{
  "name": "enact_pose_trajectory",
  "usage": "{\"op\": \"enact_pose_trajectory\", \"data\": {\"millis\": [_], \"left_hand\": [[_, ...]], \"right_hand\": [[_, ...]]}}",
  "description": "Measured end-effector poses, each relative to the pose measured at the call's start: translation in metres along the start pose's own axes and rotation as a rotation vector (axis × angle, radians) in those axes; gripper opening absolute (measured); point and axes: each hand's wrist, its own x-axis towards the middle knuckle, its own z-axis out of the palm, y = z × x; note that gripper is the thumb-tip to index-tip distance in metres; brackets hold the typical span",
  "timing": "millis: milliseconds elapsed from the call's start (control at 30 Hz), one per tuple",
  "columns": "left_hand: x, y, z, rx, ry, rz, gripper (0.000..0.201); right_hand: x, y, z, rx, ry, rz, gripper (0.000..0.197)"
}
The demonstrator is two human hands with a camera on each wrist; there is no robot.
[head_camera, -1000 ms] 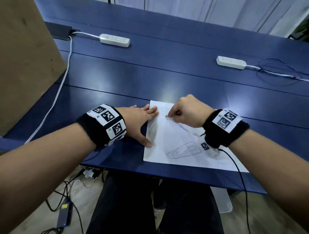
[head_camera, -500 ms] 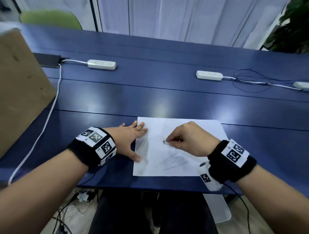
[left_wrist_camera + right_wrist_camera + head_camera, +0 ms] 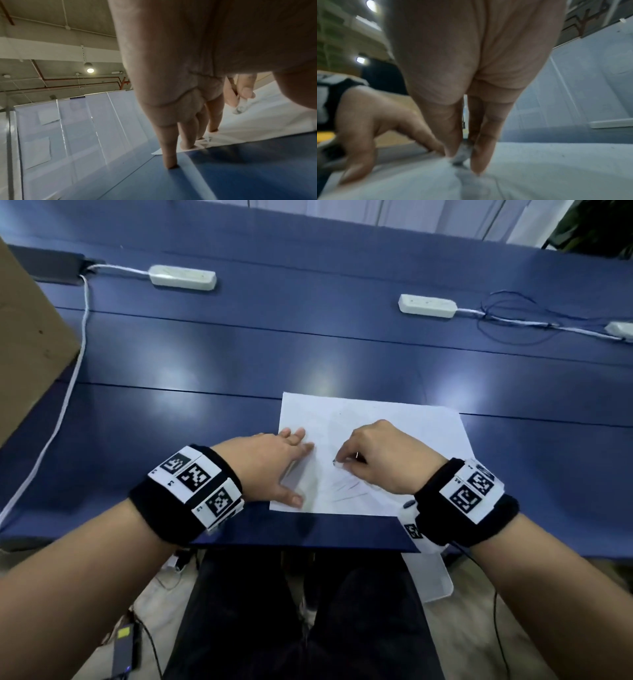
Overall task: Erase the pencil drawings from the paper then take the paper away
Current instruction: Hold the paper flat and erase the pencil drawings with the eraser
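Note:
A white sheet of paper [image 3: 404, 426] lies near the front edge of the blue table [image 3: 239, 364]. Faint pencil lines [image 3: 346, 489] show on its lower middle. My left hand [image 3: 274, 463] lies flat, fingers straight, pressing the paper's left edge; in the left wrist view its fingertips [image 3: 187, 143] rest on the paper [image 3: 257, 121] and the table. My right hand [image 3: 373, 457] pinches a small smudged white eraser [image 3: 335, 462] against the paper above the lines. The eraser [image 3: 461, 155] sits between thumb and finger in the blurred right wrist view, tip on the paper [image 3: 539, 169].
Two white power strips [image 3: 183, 277] [image 3: 427, 305] with cords lie at the back of the table. A brown cardboard box [image 3: 27, 337] stands at the left. A white cable [image 3: 68, 392] runs along the left. Thin dark wires [image 3: 513, 313] loop at the back right.
The head camera's view has shifted, so the paper sits elsewhere in frame. My right hand with the eraser has moved slightly down toward the pencil lines. The left hand stays pressed on the paper's edge.

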Motion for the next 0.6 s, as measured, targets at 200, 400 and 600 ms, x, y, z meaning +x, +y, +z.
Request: {"op": "enact_pose_trajectory", "data": {"millis": [200, 400, 600], "left_hand": [[0.001, -0.005, 0.003, 0.09, -0.011, 0.033, 0.101], [0.003, -0.007, 0.002, 0.113, -0.027, 0.063, 0.101], [0.002, -0.008, 0.003, 0.118, -0.034, 0.05, 0.102]], "right_hand": [[-0.021, -0.01, 0.006, 0.027, -0.123, -0.142, 0.019], [0.0, -0.009, 0.001, -0.053, -0.117, -0.146, 0.022], [-0.018, -0.024, 0.01, -0.011, -0.175, -0.289, 0.02]]}}
